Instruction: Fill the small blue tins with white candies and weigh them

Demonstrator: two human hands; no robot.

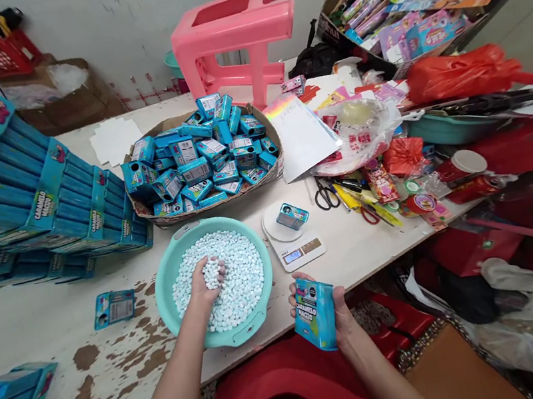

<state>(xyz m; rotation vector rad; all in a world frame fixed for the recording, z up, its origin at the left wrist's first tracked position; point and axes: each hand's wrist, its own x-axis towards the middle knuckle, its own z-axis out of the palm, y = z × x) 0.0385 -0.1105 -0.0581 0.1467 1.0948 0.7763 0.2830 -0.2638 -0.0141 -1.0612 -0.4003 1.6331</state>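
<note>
My left hand reaches into a turquoise plastic basin and cups a small heap of white candies in its curled fingers. More small white candies fill the basin around it. Above the table's front edge, my right hand grips a blue candy box marked "Caramelo Macizo", printed side up; its opening cannot be made out. Just beyond that hand stands a white kitchen scale with a lit display, and another blue box lies on its round plate.
Behind the basin, a cut-down carton is heaped with small blue boxes. Tall stacked blue display trays rise on the left. A lone blue box lies nearby. Scissors, pens and bags crowd the right; a pink stool lies behind.
</note>
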